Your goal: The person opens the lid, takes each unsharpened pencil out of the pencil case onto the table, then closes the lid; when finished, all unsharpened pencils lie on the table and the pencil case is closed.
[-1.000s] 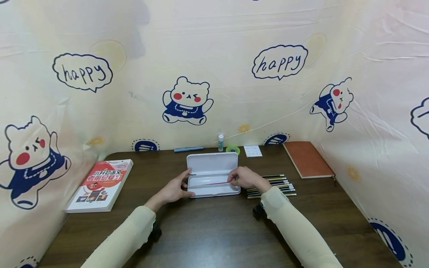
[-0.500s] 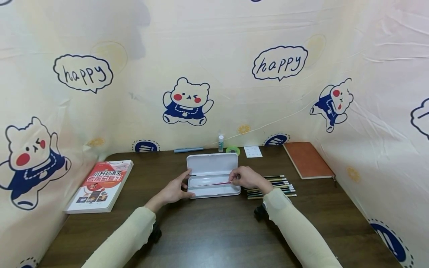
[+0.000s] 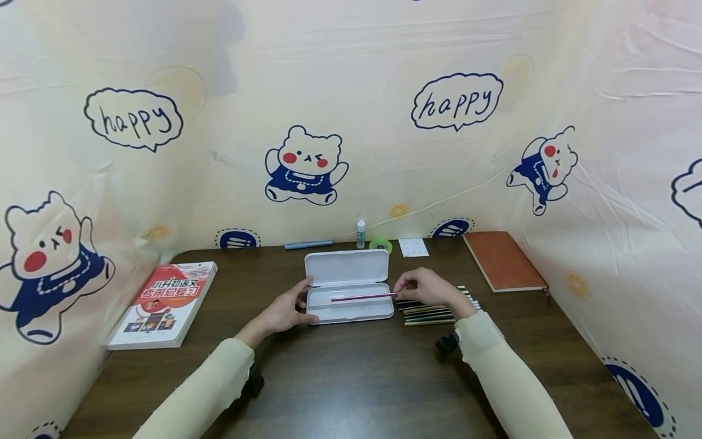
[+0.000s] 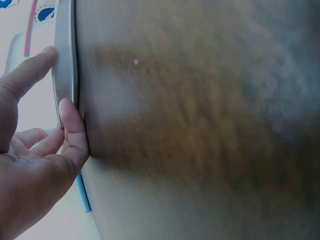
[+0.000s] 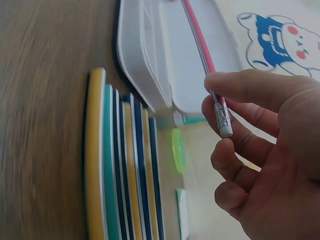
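Note:
A white pencil case [image 3: 351, 313] lies with its lid raised on the table. My left hand [image 3: 282, 312] holds its left end, thumb at the near corner and forefinger toward the hinge. In the left wrist view the fingers of that hand [image 4: 35, 165] touch the case's rim and side wall. My right hand [image 3: 430, 288] pinches a red pencil [image 3: 362, 298] near its eraser end. The pencil is held level above the case, its other end pointing left. The right wrist view shows its white eraser [image 5: 226, 131]. Below the right hand lie several dark and gold pencils [image 3: 428, 317], side by side.
A book [image 3: 164, 305] lies at the left and a brown notebook [image 3: 507, 262] at the far right. Along the back edge are a blue pen [image 3: 308, 245], a glue stick [image 3: 361, 234], green tape [image 3: 381, 244] and a white card [image 3: 414, 247].
My right hand has moved right and slightly up with the red pencil, lifting it out of the case. More of the pencil now shows. The left hand stays at the case.

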Demonstrator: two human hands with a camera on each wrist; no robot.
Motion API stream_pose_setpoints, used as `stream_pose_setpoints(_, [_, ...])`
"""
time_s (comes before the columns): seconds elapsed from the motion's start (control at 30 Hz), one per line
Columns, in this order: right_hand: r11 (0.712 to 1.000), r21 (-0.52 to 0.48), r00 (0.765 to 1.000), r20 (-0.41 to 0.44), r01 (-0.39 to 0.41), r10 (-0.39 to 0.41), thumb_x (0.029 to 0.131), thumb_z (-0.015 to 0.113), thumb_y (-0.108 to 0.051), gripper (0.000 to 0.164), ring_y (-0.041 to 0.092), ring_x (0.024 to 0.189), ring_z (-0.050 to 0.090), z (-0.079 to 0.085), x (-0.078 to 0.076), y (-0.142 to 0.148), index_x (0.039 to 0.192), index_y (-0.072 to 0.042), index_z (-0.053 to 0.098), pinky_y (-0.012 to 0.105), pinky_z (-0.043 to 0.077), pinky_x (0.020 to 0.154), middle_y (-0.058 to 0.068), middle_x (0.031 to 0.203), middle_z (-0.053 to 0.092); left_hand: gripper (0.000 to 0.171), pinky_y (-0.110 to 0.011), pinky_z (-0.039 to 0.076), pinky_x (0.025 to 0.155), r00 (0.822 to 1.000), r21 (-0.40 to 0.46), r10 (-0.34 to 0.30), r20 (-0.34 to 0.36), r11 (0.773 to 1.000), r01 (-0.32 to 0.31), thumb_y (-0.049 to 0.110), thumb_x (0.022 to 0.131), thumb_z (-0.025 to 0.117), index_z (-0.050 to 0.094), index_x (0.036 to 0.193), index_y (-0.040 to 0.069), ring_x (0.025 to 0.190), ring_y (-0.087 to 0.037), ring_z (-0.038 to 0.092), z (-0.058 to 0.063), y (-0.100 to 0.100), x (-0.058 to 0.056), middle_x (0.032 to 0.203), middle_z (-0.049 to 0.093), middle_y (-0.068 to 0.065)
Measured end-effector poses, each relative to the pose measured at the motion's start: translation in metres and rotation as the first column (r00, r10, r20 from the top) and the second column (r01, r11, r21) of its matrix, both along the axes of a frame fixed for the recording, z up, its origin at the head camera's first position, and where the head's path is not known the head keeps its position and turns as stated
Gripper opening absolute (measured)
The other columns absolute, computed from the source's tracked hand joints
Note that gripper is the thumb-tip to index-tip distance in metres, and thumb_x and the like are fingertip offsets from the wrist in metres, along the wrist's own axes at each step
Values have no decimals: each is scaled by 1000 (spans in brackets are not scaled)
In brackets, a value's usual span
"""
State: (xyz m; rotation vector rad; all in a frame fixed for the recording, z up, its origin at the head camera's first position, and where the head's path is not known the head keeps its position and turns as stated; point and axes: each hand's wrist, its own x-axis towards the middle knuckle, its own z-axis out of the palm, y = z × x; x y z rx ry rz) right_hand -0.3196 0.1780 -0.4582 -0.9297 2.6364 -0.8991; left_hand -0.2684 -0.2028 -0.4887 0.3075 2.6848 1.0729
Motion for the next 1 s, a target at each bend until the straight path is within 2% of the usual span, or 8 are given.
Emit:
stream_pose_setpoints(0.3, [998,-10,997,30,67,-67,94,69,-19,5,14,82,57,3,11,40,96,-19,74,30,47,76,-7,90,71,103,-39,48,94,1000,7,-11,-6,1000,11,30,82,83,18,161,16,105,-20,58,0,-1,0,152,47,-14])
stream_pose_setpoints(0.6, [987,-3,986,52,161,-161,93,70,-18,6,15,84,58,-1,25,87,97,-16,75,33,47,79,-6,91,72,103,-38,48,92,1000,-6,-15,-8,1000,15,30,82,83,19,161,16,103,-20,57,0,-1,0,150,47,-15])
stream_pose_setpoints(0.73, [984,-3,982,63,177,-177,93,70,-17,7,16,84,56,-4,33,106,97,-15,75,30,46,75,-4,93,72,103,-38,47,92,1000,-8,-17,-9,1000,17,31,82,83,19,161,15,103,-20,57,0,-1,0,150,47,-16])
stream_pose_setpoints(0.83, [980,-12,974,113,201,-198,93,69,-16,7,19,83,55,-7,40,117,97,-13,74,30,46,72,-1,93,71,103,-38,47,92,1000,-3,-16,-6,1000,16,30,82,83,19,161,16,103,-20,57,1,-1,0,151,47,-15])
stream_pose_setpoints(1.0, [979,6,970,133,203,-202,93,70,-18,6,19,83,57,-11,45,133,96,-16,75,30,47,73,-1,95,72,103,-38,47,91,1000,-2,-21,-6,1000,21,30,82,83,19,161,15,103,-19,57,1,-1,0,150,47,-15])
